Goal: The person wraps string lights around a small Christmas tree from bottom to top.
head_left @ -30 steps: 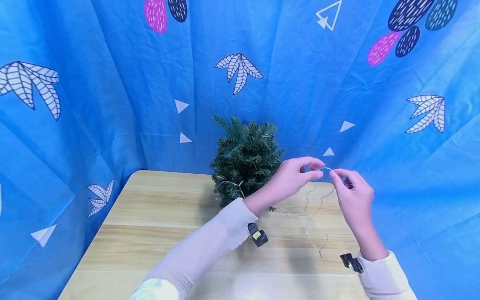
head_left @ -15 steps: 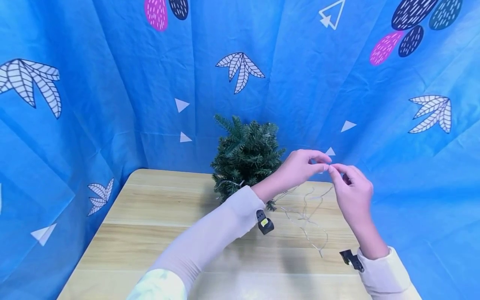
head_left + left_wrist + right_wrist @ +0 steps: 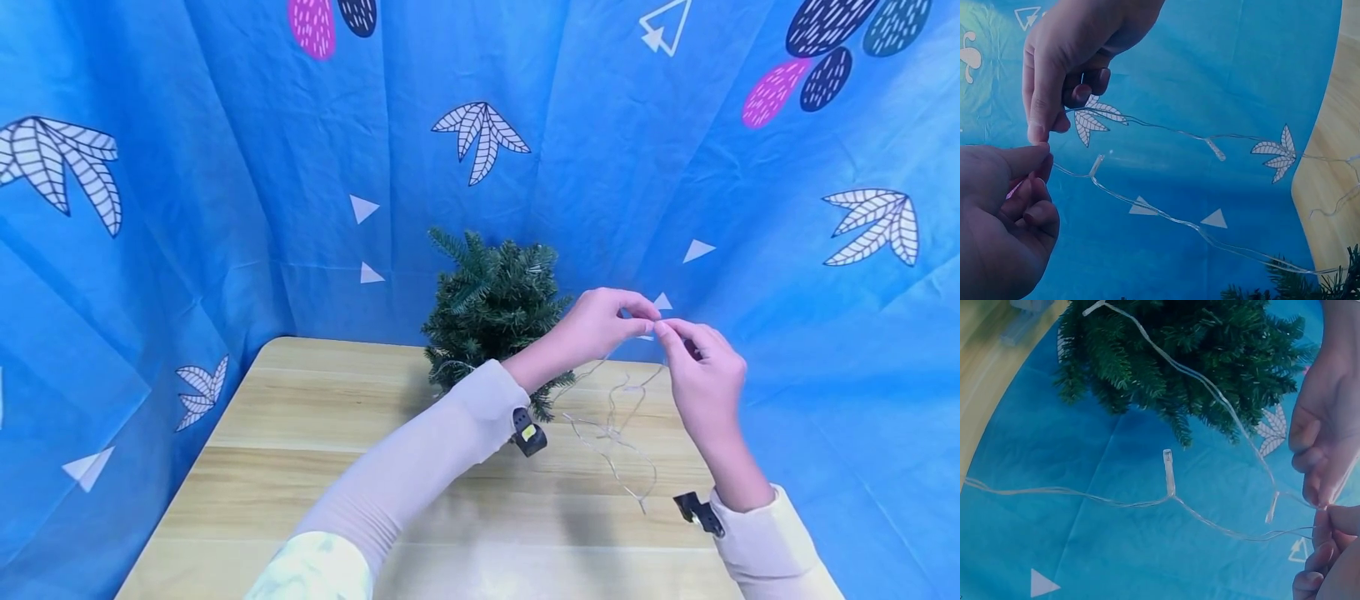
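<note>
My left hand (image 3: 600,321) and right hand (image 3: 705,375) meet fingertip to fingertip above the table, right of a small green artificial Christmas tree (image 3: 487,304). Both pinch the thin clear wire of a string of fairy lights (image 3: 1166,216). From the left hand's fingers one stretch of wire runs back to the tree. Another stretch hangs from the right hand down to the table, where loose loops lie. Small clear bulbs (image 3: 1169,472) stick out along the strand. The pinched bit of wire is mostly hidden by the fingertips.
The light wooden table (image 3: 300,467) has a blue patterned curtain (image 3: 322,167) behind it and at both sides. A black wrist camera (image 3: 529,433) is strapped to the left sleeve, and another wrist camera (image 3: 697,512) sits by the right cuff.
My left hand has moved right and up until its fingertips met the right hand's, closing the short gap of wire between them. The right hand has risen slightly.
</note>
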`<act>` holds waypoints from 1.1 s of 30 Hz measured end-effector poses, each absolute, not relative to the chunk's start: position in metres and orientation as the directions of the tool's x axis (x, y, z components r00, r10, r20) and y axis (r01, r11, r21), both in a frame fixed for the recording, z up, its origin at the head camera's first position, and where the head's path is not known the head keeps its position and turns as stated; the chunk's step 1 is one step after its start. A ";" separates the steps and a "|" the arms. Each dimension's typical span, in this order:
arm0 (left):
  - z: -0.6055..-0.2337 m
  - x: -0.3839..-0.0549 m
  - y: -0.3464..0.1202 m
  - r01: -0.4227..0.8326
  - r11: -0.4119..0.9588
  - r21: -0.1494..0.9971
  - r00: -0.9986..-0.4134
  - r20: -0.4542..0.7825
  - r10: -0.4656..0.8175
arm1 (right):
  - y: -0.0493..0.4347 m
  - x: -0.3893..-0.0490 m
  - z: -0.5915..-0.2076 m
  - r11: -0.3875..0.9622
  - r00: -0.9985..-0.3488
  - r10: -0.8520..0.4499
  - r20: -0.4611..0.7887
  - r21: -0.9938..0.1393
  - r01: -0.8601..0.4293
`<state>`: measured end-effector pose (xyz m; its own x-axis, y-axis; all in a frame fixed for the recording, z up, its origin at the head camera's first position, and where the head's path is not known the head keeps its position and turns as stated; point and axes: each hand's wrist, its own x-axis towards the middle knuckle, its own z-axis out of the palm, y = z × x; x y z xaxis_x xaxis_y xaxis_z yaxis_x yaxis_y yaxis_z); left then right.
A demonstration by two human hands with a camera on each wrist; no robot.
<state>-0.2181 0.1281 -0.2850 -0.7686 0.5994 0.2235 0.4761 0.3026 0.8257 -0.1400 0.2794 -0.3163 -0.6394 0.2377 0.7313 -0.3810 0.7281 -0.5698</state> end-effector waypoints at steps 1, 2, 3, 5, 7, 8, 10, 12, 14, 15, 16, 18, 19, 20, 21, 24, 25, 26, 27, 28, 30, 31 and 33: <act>-0.285 -0.218 0.128 0.476 0.293 0.829 -0.768 0.229 0.598 | 0.278 -0.139 -0.315 0.721 -0.644 0.240 0.726 -0.578 -0.383; -0.285 -0.218 0.128 0.474 0.282 0.834 -0.768 0.235 0.596 | 0.277 -0.138 -0.313 0.714 -0.651 0.242 0.720 -0.586 -0.383; -0.285 -0.218 0.127 0.472 0.271 0.839 -0.768 0.240 0.594 | 0.276 -0.137 -0.312 0.708 -0.657 0.246 0.713 -0.595 -0.381; -0.286 -0.220 0.127 0.479 0.250 0.842 -0.763 0.257 0.593 | 0.274 -0.137 -0.311 0.698 -0.663 0.253 0.705 -0.607 -0.380; -0.287 -0.222 0.126 0.476 0.233 0.848 -0.761 0.264 0.592 | 0.273 -0.137 -0.311 0.690 -0.672 0.262 0.693 -0.621 -0.372; -0.287 -0.223 0.125 0.474 0.228 0.850 -0.761 0.267 0.591 | 0.272 -0.136 -0.312 0.686 -0.678 0.269 0.684 -0.630 -0.364; -0.286 -0.225 0.125 0.471 0.224 0.853 -0.764 0.267 0.588 | 0.272 -0.136 -0.313 0.677 -0.693 0.287 0.661 -0.652 -0.342; -0.285 -0.229 0.125 0.472 0.224 0.853 -0.766 0.272 0.582 | 0.271 -0.136 -0.315 0.668 -0.709 0.304 0.636 -0.673 -0.317; -0.283 -0.232 0.125 0.479 0.230 0.847 -0.769 0.278 0.576 | 0.271 -0.136 -0.316 0.662 -0.721 0.316 0.617 -0.688 -0.298; -0.281 -0.234 0.126 0.482 0.233 0.845 -0.770 0.282 0.573 | 0.271 -0.136 -0.317 0.661 -0.725 0.320 0.610 -0.692 -0.290; -0.280 -0.236 0.126 0.486 0.235 0.842 -0.770 0.285 0.571 | 0.272 -0.136 -0.317 0.662 -0.727 0.323 0.606 -0.694 -0.284; -0.276 -0.240 0.128 0.492 0.246 0.835 -0.771 0.287 0.569 | 0.271 -0.135 -0.318 0.658 -0.735 0.329 0.593 -0.702 -0.272; -0.274 -0.242 0.129 0.492 0.250 0.834 -0.772 0.285 0.568 | 0.271 -0.134 -0.318 0.656 -0.742 0.332 0.582 -0.708 -0.261; -0.272 -0.244 0.129 0.492 0.255 0.833 -0.774 0.283 0.566 | 0.270 -0.132 -0.318 0.653 -0.750 0.336 0.570 -0.715 -0.250; -0.270 -0.245 0.129 0.493 0.259 0.831 -0.775 0.283 0.566 | 0.269 -0.131 -0.317 0.652 -0.757 0.340 0.558 -0.720 -0.238; -0.264 -0.251 0.129 0.502 0.266 0.823 -0.777 0.293 0.558 | 0.267 -0.129 -0.317 0.648 -0.778 0.349 0.522 -0.734 -0.202; -0.262 -0.253 0.128 0.504 0.267 0.821 -0.779 0.299 0.550 | 0.267 -0.128 -0.317 0.648 -0.782 0.352 0.514 -0.737 -0.193; -0.261 -0.255 0.127 0.505 0.270 0.819 -0.783 0.304 0.542 | 0.266 -0.128 -0.317 0.648 -0.785 0.354 0.509 -0.739 -0.187; -0.259 -0.258 0.126 0.506 0.273 0.818 -0.787 0.308 0.535 | 0.265 -0.127 -0.318 0.648 -0.787 0.355 0.505 -0.739 -0.182; -0.257 -0.260 0.124 0.505 0.277 0.817 -0.791 0.311 0.527 | 0.265 -0.127 -0.318 0.648 -0.791 0.354 0.499 -0.741 -0.178; -0.254 -0.264 0.122 0.501 0.282 0.818 -0.799 0.312 0.514 | 0.263 -0.125 -0.319 0.648 -0.799 0.353 0.486 -0.743 -0.166; -0.253 -0.266 0.120 0.499 0.285 0.818 -0.803 0.311 0.509 | 0.263 -0.125 -0.320 0.648 -0.804 0.353 0.478 -0.745 -0.159; -0.250 -0.270 0.118 0.490 0.285 0.824 -0.808 0.307 0.502 | 0.262 -0.123 -0.321 0.644 -0.815 0.353 0.459 -0.752 -0.144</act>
